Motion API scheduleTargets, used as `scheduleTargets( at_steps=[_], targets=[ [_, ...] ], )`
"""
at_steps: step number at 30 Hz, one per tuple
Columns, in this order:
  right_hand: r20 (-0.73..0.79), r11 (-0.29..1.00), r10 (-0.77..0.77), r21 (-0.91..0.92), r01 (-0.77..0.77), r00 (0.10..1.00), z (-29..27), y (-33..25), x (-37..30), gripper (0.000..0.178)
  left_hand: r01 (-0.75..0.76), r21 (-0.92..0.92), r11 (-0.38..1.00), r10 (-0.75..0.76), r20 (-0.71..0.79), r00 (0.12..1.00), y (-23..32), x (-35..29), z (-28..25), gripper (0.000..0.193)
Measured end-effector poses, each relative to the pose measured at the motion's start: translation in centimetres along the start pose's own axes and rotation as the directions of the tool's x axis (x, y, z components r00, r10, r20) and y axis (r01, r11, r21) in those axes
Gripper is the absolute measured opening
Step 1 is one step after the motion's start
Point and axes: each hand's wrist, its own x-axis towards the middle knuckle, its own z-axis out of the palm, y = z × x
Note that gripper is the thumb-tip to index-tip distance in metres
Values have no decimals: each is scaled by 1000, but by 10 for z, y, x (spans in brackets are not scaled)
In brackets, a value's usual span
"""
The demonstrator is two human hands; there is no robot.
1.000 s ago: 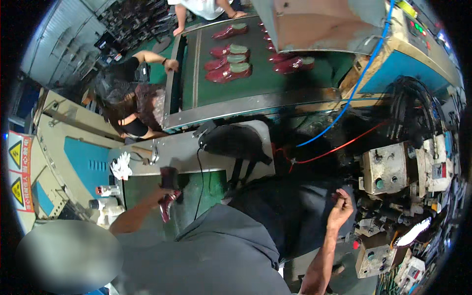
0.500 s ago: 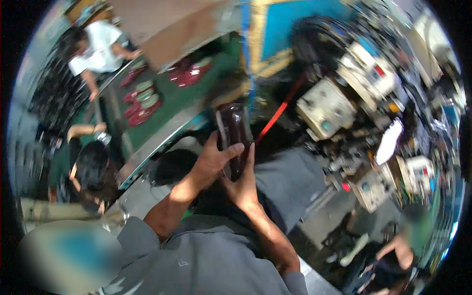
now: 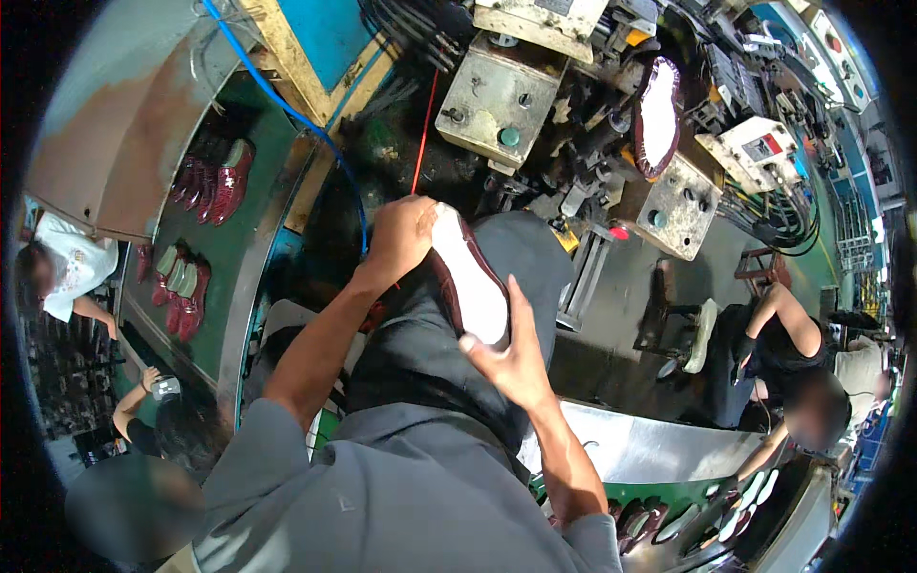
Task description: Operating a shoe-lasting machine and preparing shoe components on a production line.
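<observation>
A dark red shoe upper (image 3: 470,272) is over my lap with its white underside facing up. My left hand (image 3: 401,239) is closed round its far end, fingers bent over the edge. At the near end my right hand (image 3: 511,349) grips it, thumb on the white underside and fingers along the right side. Another dark red shoe (image 3: 657,119), white underside showing, sits in the machine ahead to the right.
Grey control boxes (image 3: 501,101) and metal machinery stand ahead. On the left, a green conveyor (image 3: 215,277) carries several red shoes (image 3: 186,301). A blue hose (image 3: 287,110) hangs at far left. People sit on both sides; a metal ledge (image 3: 621,442) lies at right.
The shoe has been turned over from its dark glossy side to its white underside. My left hand has moved to its far end, and my view has swung right.
</observation>
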Motion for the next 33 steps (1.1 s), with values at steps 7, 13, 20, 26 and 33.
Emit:
scheduleTargets(
  at_steps=[7, 13, 20, 26, 33],
  targets=[
    [208, 433, -136, -867, 247, 969, 16, 18, -7, 87, 46, -226, 973, -44, 17, 999, -24, -14, 51, 18],
    [219, 466, -245, -828, 313, 944, 15, 43, -10, 77, 73, -98, 992, -64, 92, 994, -40, -16, 55, 16],
    [61, 661, -260, -716, 224, 964, -24, 46, -23, 74, -122, -130, 984, 160, 346, 925, -28, 21, 88, 25],
    [-428, 701, -398, -712, -32, 811, -83, 12, -50, 64, 49, -696, 716, 34, 105, 994, 111, 215, 129, 53],
    [-384, 485, -589, -872, -70, 711, -169, -90, 21, 79, 452, -881, 141, 403, 468, 786, 153, 349, 219, 35]
  ],
)
